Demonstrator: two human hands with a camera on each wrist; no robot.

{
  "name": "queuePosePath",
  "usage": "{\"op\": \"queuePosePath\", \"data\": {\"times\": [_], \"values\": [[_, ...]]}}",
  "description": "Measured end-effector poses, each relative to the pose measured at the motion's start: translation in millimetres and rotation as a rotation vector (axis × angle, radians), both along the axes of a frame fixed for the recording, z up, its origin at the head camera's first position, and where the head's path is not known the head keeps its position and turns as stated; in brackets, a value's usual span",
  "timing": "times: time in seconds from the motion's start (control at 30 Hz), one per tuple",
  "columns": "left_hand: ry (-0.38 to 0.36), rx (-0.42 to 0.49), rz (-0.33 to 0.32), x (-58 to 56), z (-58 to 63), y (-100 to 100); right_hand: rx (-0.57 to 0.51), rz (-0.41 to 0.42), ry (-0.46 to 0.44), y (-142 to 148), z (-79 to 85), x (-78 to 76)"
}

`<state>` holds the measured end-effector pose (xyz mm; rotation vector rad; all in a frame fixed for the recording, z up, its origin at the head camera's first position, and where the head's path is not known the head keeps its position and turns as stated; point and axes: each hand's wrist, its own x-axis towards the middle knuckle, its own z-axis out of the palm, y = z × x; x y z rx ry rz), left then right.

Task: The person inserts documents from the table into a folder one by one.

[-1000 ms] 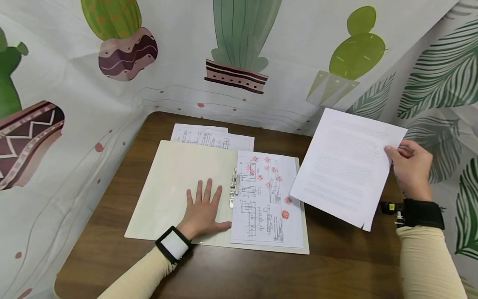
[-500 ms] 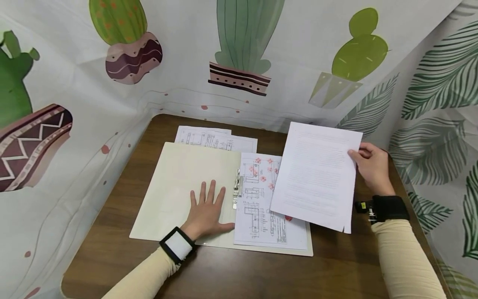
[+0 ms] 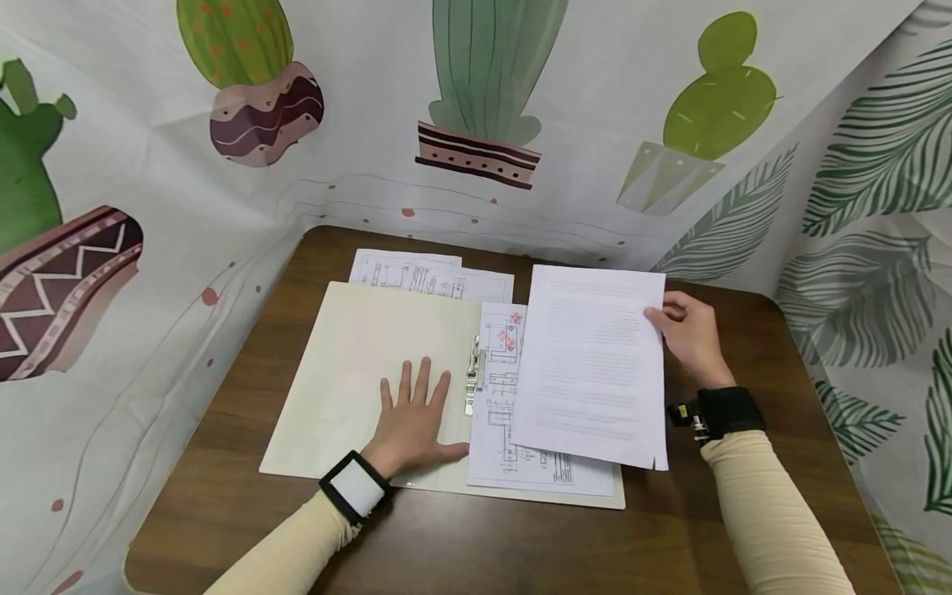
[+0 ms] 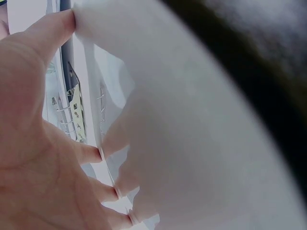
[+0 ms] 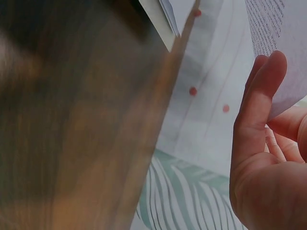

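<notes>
My left hand (image 3: 411, 426) lies flat with spread fingers on the inner left cover of an open cream folder (image 3: 342, 364). In the left wrist view its fingertips touch the glossy cover, near the metal clip. That clip (image 3: 474, 376) runs along the folder's spine. At the right, my right hand (image 3: 692, 335) pinches a sheet of paper (image 3: 587, 364) by its upper right edge, thumb in front. The sheet is tilted above the folder's right side, with faint text and a small tear at its lower right corner. It partly covers a red-stamped drawing sheet (image 3: 494, 459) lying in the folder.
Several more drawing sheets (image 3: 487, 283) lie behind the folder, partly under its cover. Everything rests on a brown wooden table (image 3: 416, 545) with rounded corners. A cactus-print cloth (image 3: 357, 107) hangs around the back and sides.
My right hand has carried the sheet leftward, from beside the folder to above its right side, and the sheet stands straighter. My left hand keeps its place on the cover.
</notes>
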<state>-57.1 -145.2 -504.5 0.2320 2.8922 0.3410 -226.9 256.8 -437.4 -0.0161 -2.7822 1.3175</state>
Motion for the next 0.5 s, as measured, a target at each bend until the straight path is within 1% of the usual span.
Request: {"op": "queuePosePath", "data": {"times": [0.23, 0.5], "values": [[-0.002, 0.008, -0.001, 0.5, 2.2, 0.4, -0.086, 0.036, -0.052, -15.6, -14.3, 3.2], [-0.002, 0.002, 0.000, 0.2, 1.5, -0.4, -0.114, 0.073, -0.062, -28.8, -30.8, 6.7]]}}
